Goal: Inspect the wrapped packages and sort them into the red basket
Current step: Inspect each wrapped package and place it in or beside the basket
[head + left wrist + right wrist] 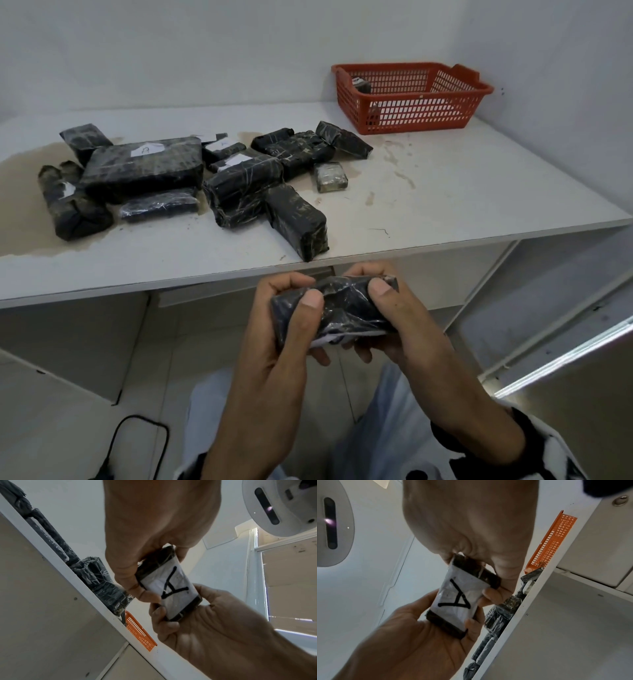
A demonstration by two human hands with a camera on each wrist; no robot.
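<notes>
Both hands (pixel 284 329) gripping package (pixel 342 308) (label underneath), below table edge (pixel 445 246)

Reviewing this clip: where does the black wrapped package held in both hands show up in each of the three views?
Head: the held package is at lower centre, in front of the table edge, its label hidden.
Left wrist: centre, white label marked A facing the camera.
Right wrist: centre, the same label visible.
Shared landmark: the red basket on the table.

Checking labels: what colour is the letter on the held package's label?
Black, an "A" on the white label of the package; clearest from the left wrist.
</notes>
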